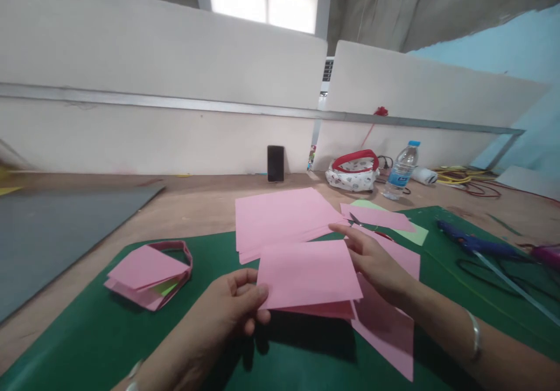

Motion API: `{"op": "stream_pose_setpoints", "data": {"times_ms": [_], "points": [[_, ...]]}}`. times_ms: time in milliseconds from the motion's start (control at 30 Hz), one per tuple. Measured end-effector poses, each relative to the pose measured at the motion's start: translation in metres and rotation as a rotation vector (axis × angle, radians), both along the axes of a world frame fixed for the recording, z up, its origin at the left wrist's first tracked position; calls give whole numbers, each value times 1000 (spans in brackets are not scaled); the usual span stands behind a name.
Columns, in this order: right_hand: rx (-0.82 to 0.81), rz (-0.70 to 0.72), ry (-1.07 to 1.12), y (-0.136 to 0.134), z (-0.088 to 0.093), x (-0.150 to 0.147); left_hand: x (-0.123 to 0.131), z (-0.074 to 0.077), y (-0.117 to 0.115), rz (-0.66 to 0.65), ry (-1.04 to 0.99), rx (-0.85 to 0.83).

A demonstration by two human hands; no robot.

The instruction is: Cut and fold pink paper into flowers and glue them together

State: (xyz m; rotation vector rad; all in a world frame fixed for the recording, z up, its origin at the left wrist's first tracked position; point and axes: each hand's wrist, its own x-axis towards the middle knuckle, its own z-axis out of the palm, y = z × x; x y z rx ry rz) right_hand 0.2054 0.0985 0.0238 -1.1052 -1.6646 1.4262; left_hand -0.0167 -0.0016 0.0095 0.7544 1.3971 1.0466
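A folded sheet of pink paper point(308, 274) is raised over the green cutting mat point(192, 332), its fold at the top and its lower edges parted. My left hand point(240, 300) pinches its left edge, thumb in front. At the upper right corner, my right hand point(371, 259) lies beside the paper with its index finger stretched out; its thumb is hidden. Behind the folded sheet is a stack of pink paper point(280, 216). More pink sheets point(389, 335) lie under my right hand. Scissors point(356, 219), partly covered, rest among the papers.
A folded pink paper piece point(149, 274) with a loop sits at left. To the right lie a green sheet point(417, 236) and a blue glue gun point(476, 245). Along the back stand a phone point(275, 163), a white pouch point(353, 175) and a water bottle point(400, 172).
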Motion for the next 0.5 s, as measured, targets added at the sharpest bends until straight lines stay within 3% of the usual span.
{"op": "stream_pose_setpoints", "data": {"times_ms": [233, 500], "points": [[-102, 25, 87, 8, -8, 1, 3, -3, 0, -30, 100, 9], [-237, 64, 168, 12, 1, 9, 1, -7, 2, -16, 232, 54]]}}
